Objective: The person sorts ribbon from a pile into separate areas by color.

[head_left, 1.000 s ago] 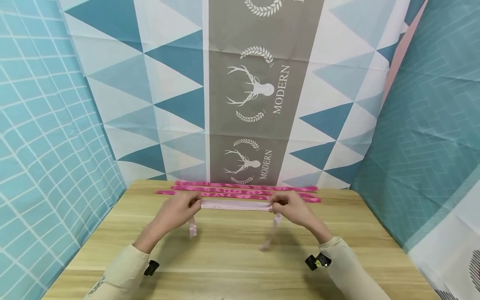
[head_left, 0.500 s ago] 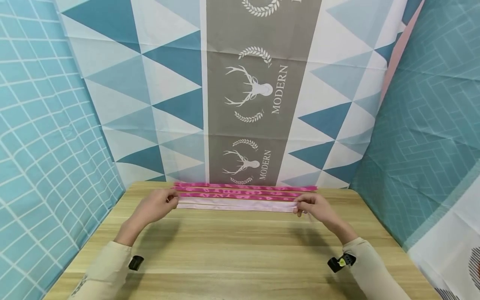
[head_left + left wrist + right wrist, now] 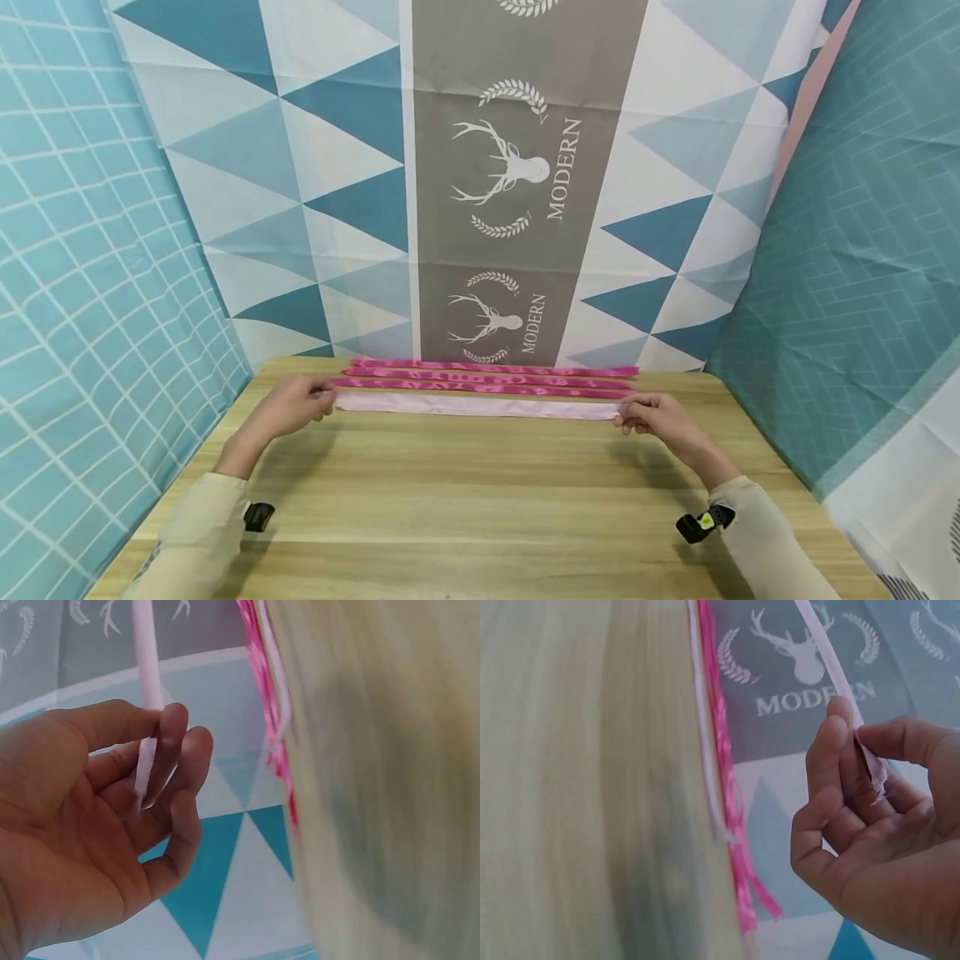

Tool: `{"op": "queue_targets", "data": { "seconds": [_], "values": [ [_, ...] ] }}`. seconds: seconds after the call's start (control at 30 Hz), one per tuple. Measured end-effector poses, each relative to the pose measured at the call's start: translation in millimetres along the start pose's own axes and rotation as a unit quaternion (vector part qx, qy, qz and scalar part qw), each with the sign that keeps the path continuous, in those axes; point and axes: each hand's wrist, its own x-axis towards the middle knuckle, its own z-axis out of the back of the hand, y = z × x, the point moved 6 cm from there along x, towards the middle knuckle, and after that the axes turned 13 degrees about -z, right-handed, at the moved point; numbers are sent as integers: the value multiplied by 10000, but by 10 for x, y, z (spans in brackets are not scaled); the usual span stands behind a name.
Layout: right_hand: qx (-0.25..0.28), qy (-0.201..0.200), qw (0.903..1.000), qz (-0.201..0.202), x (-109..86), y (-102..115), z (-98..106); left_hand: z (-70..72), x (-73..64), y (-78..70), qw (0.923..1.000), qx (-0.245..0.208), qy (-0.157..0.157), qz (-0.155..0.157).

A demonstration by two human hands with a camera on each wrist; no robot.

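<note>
A pale pink ribbon [image 3: 480, 406] is stretched between my two hands, roughly level. My left hand [image 3: 294, 406] pinches one end between thumb and index finger, and a short tail [image 3: 144, 769] hangs past the fingertips. At the other end my right hand [image 3: 663, 423] has the same kind of pinch, with a frayed tip sticking out below. Both wrist views show the held ribbon [image 3: 826, 649] raised off the table. A second pale ribbon [image 3: 704, 742] lies on the table beneath it, beside several hot pink ribbons [image 3: 487, 387] laid side by side.
The wooden table [image 3: 465, 500] extends toward me from the ribbons. Behind it hangs a patterned cloth [image 3: 510, 208] with triangles and deer heads. A blue grid cloth [image 3: 97, 250] borders the left side, and a teal cloth [image 3: 862, 250] the right.
Both hands have spread apart along the ribbon, from its middle part out to its ends. The loose tails that hung down earlier are now pulled into one straight stretch.
</note>
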Motion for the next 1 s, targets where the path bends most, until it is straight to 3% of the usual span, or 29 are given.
{"op": "queue_targets", "data": {
  "seconds": [0.2,0.4,0.6,0.87,1.0],
  "values": [
    [-382,-132,9989,-246,79,-235,44,-48,-62,139,9996,-226,129,105],
    [-782,-470,9953,-325,155,-368,55,-102,-122,305,9984,13,119,545],
    [-1537,-857,9843,-144,196,-411,2,-180,-155,460,9949,141,290,955],
    [-1762,-1109,9776,-293,84,-397,-34,-227,-170,508,9919,144,376,1204],
    [-2025,-1519,9671,-257,-31,-301,47,-140,-168,458,9911,483,310,1200]
  ]
}}
